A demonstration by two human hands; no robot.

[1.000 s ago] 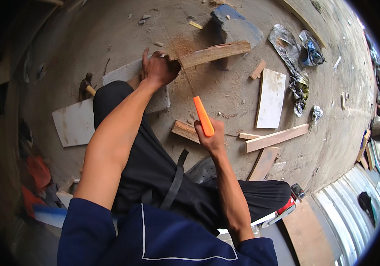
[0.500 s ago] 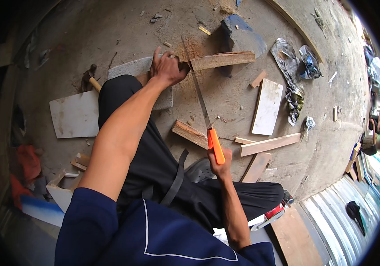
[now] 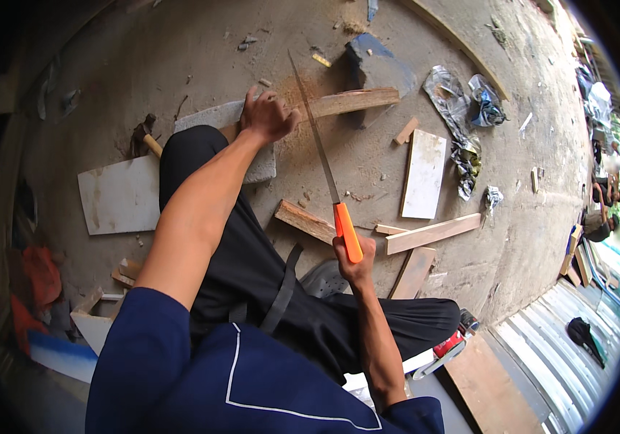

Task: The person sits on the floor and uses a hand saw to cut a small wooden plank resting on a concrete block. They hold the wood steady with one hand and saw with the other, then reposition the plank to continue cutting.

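- Currently, our left hand (image 3: 266,116) presses the wooden plank (image 3: 346,103) against the grey block (image 3: 252,145).
- Our right hand (image 3: 355,262) is closed around the handsaw (image 3: 324,170), crossing the plank beside that block.
- We advise long, straight strokes.

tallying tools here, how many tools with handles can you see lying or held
2. A saw with an orange handle is held in the right hand, its blade across the wood strip that the left hand presses down. A hammer lies on the ground behind the knee. Others may be hidden.
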